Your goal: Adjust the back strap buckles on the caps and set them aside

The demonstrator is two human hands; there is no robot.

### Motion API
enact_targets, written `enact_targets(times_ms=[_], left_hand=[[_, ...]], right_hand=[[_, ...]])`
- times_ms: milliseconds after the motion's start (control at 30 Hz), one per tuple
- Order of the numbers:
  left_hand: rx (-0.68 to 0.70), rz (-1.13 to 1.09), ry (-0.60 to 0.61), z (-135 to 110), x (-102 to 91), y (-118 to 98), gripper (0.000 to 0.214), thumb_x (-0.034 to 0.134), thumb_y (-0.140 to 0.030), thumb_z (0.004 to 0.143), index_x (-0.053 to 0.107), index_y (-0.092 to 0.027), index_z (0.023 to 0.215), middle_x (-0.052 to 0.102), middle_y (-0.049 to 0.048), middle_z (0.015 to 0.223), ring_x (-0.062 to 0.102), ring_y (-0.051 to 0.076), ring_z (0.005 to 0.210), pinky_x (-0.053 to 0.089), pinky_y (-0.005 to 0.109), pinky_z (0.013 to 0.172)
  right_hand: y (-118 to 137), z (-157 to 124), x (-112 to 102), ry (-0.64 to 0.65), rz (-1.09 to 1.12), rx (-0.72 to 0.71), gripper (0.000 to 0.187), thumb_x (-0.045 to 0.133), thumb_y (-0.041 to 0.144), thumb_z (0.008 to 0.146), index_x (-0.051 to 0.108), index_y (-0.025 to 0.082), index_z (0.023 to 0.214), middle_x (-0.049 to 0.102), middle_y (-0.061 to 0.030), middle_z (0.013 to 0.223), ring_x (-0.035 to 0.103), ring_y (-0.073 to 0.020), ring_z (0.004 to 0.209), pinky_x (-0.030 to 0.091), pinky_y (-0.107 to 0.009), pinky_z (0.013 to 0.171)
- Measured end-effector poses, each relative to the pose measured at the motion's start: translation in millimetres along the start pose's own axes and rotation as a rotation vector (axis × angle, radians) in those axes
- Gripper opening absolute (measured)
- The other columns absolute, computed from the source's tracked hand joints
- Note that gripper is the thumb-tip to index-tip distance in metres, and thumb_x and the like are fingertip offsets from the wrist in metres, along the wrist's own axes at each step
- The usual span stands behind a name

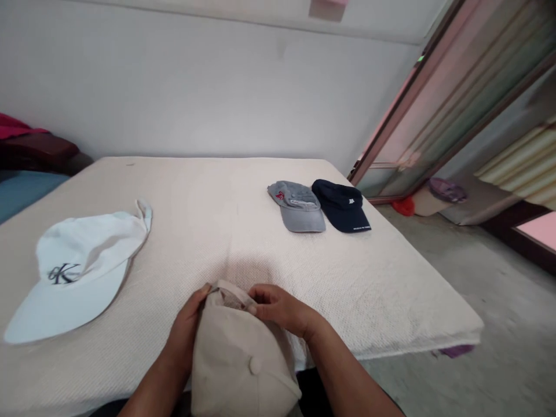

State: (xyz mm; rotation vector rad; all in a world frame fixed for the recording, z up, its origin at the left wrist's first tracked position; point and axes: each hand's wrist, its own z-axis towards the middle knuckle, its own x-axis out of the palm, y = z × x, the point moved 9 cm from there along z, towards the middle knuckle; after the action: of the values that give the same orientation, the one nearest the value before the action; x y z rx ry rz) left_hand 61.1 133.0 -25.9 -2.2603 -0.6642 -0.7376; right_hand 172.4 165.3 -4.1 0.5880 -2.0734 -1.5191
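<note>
I hold a beige cap [243, 359] at the near edge of the bed [208, 231], its top button facing me. My left hand [185, 333] wraps the cap's left side with fingers closed on it. My right hand [282, 310] pinches the far edge of the same cap from the right. A white cap with a dark logo [76, 269] lies flat at the left of the bed. Farther off on the right lie a grey cap [297, 205] and a navy cap [343, 204], side by side.
The bed is covered in cream textured cloth and meets a white wall behind. Dark red and blue bedding [30, 156] sits at the far left. Grey floor [478, 278] lies to the right, with a sliding door frame [408, 104] and a red item [403, 205].
</note>
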Motion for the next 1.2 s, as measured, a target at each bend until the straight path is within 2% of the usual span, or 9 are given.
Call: enact_targets(times_ms=[133,333,433,567,667,800,1000,1100,1200], left_hand=[[0.055,-0.059,0.042,2,9.7,-14,0.029,0.060,-0.045,0.077,0.069,-0.019,0.069,0.068,0.0026,0.061,0.065,0.020,0.061,0.050,0.031,0.064],[-0.115,0.135,0.132,3,29.8,9,0.042,0.057,-0.054,0.077,0.072,-0.016,0.088,0.071,0.0094,0.071,0.067,0.029,0.079,0.049,0.036,0.069],[-0.100,0.191,0.239,1,39.3,19,0.033,0.064,-0.045,0.075,0.072,-0.017,0.089,0.072,0.0097,0.075,0.066,0.029,0.083,0.048,0.035,0.070],[-0.066,0.156,0.204,2,33.9,14,0.025,0.064,-0.041,0.076,0.072,-0.020,0.087,0.073,0.0079,0.077,0.065,0.027,0.083,0.048,0.035,0.072],[-0.019,0.035,0.142,7,26.0,-7,0.032,0.058,-0.048,0.079,0.072,-0.021,0.090,0.073,0.0055,0.075,0.067,0.026,0.083,0.049,0.035,0.074],[0.142,-0.124,0.091,13,10.2,-50,0.032,0.056,-0.046,0.080,0.071,-0.021,0.094,0.074,0.0038,0.077,0.068,0.025,0.084,0.051,0.033,0.078],[0.357,-0.198,0.152,14,-26.4,-101,0.038,0.044,-0.044,0.087,0.073,-0.020,0.090,0.075,0.0037,0.076,0.070,0.021,0.077,0.052,0.029,0.081],[0.444,-0.240,0.105,13,-38.2,-111,0.037,0.041,-0.038,0.089,0.071,-0.021,0.100,0.076,0.0031,0.076,0.070,0.020,0.077,0.053,0.028,0.078],[0.504,-0.288,-0.030,11,-42.4,-106,0.035,0.039,-0.031,0.090,0.068,-0.019,0.106,0.075,0.0046,0.075,0.070,0.021,0.074,0.055,0.030,0.073]], right_hand=[[-13,-5,-5,-0.023,0.170,0.103,0.018,0.069,0.030,0.073,0.067,0.017,0.085,0.061,-0.0003,0.075,0.051,-0.0105,0.062,0.040,-0.024,0.060],[12,-17,-41,-0.274,0.807,-0.162,0.030,0.073,0.043,0.068,0.064,0.017,0.078,0.065,-0.0021,0.072,0.059,-0.0148,0.065,0.046,-0.028,0.068],[12,-20,-50,-0.344,0.930,-0.130,0.030,0.073,0.043,0.069,0.064,0.017,0.081,0.066,-0.0030,0.074,0.062,-0.0178,0.072,0.047,-0.030,0.071],[6,-17,-58,-0.404,0.945,-0.119,0.024,0.070,0.040,0.074,0.062,0.018,0.078,0.064,-0.0007,0.072,0.060,-0.0154,0.068,0.046,-0.028,0.069],[1,-12,-54,-0.358,0.884,-0.108,0.029,0.067,0.046,0.076,0.063,0.017,0.076,0.063,-0.0006,0.070,0.057,-0.0141,0.066,0.044,-0.027,0.067],[0,-13,-35,-0.186,0.761,-0.072,0.035,0.066,0.049,0.076,0.066,0.017,0.089,0.067,-0.0048,0.085,0.059,-0.0165,0.079,0.043,-0.029,0.076],[5,-20,-6,0.131,0.618,-0.077,0.051,0.077,0.025,0.064,0.061,0.016,0.112,0.064,-0.0096,0.108,0.059,-0.0199,0.098,0.041,-0.031,0.087],[-2,-15,-3,0.134,0.632,-0.046,0.058,0.077,0.016,0.062,0.059,0.015,0.117,0.065,-0.0103,0.108,0.061,-0.0193,0.097,0.043,-0.032,0.087],[2,-5,-15,0.008,0.656,-0.130,0.047,0.074,0.018,0.068,0.060,0.016,0.114,0.067,-0.0099,0.105,0.064,-0.0184,0.092,0.046,-0.032,0.085]])
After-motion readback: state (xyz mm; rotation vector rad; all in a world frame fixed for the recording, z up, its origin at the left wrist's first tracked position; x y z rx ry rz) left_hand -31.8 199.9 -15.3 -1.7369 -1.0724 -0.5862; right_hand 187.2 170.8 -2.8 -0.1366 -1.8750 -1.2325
